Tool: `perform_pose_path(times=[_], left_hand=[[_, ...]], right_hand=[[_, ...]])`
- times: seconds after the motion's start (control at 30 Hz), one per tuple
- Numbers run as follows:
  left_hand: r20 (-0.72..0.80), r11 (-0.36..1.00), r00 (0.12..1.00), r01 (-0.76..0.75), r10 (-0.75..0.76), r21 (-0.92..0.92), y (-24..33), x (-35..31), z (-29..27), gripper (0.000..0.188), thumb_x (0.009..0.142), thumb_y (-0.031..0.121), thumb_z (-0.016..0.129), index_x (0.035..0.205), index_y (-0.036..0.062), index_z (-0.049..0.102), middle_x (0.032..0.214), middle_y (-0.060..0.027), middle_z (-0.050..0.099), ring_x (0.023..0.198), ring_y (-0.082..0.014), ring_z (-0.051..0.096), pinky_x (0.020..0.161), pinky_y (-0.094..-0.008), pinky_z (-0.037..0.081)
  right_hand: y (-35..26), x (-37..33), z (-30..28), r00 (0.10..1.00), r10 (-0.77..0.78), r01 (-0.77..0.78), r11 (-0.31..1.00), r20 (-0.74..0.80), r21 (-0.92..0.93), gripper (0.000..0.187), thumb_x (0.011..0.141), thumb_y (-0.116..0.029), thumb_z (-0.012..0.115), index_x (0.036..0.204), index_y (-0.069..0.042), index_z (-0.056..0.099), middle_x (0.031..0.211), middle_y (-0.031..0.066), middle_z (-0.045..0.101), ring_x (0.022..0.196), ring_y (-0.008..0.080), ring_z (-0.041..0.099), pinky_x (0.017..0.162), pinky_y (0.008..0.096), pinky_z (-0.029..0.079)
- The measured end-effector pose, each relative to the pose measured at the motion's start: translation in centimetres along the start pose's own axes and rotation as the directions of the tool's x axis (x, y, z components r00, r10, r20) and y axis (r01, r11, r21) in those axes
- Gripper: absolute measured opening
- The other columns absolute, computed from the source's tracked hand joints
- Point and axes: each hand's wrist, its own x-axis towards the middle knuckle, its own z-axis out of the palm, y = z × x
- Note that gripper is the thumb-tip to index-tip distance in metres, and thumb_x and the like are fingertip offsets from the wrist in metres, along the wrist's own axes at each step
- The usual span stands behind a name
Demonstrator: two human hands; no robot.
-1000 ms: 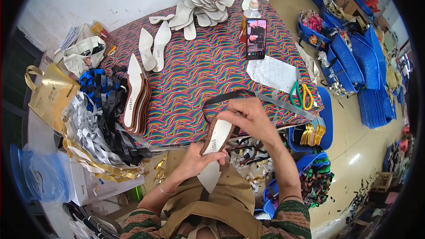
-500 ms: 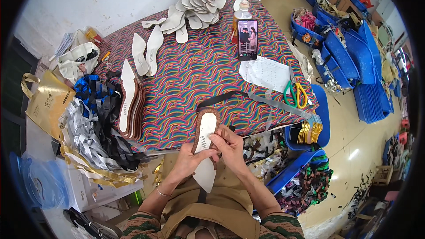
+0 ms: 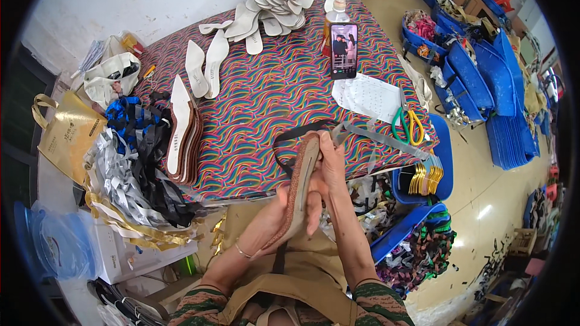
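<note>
A pointed shoe insole [image 3: 300,178] with a speckled brown edge is tilted up on its side above the table's front edge. My right hand [image 3: 331,163] grips its heel end, thumb on top. My left hand [image 3: 275,220] is closed around the lower part toward the toe, its fingers partly hidden behind the insole. Beside the heel a black strip [image 3: 277,148] loops over the cloth; whether it is fixed to the insole I cannot tell. To the left stands a stack of brown-edged insoles [image 3: 177,136], with two white insoles [image 3: 214,63] lying beyond it.
On the patterned tablecloth [image 3: 260,96] are a heap of white insoles [image 3: 279,0], a phone [image 3: 344,51] propped against a bottle [image 3: 338,12], a paper sheet [image 3: 368,96] and scissors [image 3: 408,124]. Silver and black strips [image 3: 130,175] hang at the left. Blue bins [image 3: 423,232] stand at the right.
The insole has turned from face-up onto its edge, its heel shifting up and right. My right hand has moved from its middle to the heel, and the black strip now bends into a loop.
</note>
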Motion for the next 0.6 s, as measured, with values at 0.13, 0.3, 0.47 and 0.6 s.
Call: perform_pose_path(times=[0.13, 0.3, 0.47, 0.6], left_hand=[[-0.279, 0.952, 0.960, 0.082, 0.003, 0.294, 2.7, -0.6, 3.1, 0.076, 0.100, 0.060, 0.017, 0.130, -0.0040, 0.043, 0.094, -0.0196, 0.060, 0.075, -0.0283, 0.063, 0.071, -0.0397, 0.051], [-0.279, 0.870, 0.951, 0.024, 0.132, 0.493, 2.5, -1.6, 4.4, 0.058, 0.106, 0.043, 0.021, 0.129, -0.0045, 0.044, 0.095, -0.0166, 0.062, 0.076, -0.0237, 0.064, 0.071, -0.0350, 0.053], [-0.286, 0.855, 0.956, 0.095, 0.064, 0.509, 3.3, -2.4, 4.2, 0.055, 0.106, 0.042, 0.022, 0.120, -0.0048, 0.047, 0.093, -0.0166, 0.064, 0.075, -0.0230, 0.066, 0.068, -0.0335, 0.055], [-0.360, 0.893, 0.933, 0.156, 0.008, 0.422, 4.0, -3.1, 2.8, 0.058, 0.106, 0.045, 0.024, 0.112, -0.0050, 0.053, 0.085, -0.0171, 0.066, 0.070, -0.0225, 0.067, 0.063, -0.0328, 0.056]], right_hand=[[-1.7, -1.6, 0.6, 0.992, -0.118, 0.124, 0.978, 0.048, -0.169, 0.006, 0.091, -0.010, 0.064, 0.088, -0.005, 0.064, 0.078, -0.0031, 0.060, 0.070, 0.0039, 0.055, 0.061, 0.0239, 0.044], [-2.1, -2.6, 1.5, 0.957, -0.248, 0.286, 0.885, 0.147, -0.367, 0.020, 0.092, -0.004, 0.061, 0.072, -0.003, 0.058, 0.068, -0.0048, 0.051, 0.062, 0.0023, 0.044, 0.055, 0.0223, 0.034], [-1.3, -2.6, 1.2, 0.904, -0.373, 0.426, 0.761, 0.206, -0.489, 0.022, 0.090, -0.001, 0.060, 0.069, 0.000, 0.054, 0.065, -0.0023, 0.045, 0.060, 0.0049, 0.037, 0.053, 0.0238, 0.029], [-0.6, -3.8, 1.5, 0.883, -0.376, 0.469, 0.689, 0.280, -0.553, 0.017, 0.087, 0.002, 0.062, 0.071, 0.001, 0.056, 0.065, -0.0007, 0.044, 0.058, 0.0066, 0.035, 0.052, 0.0253, 0.027]])
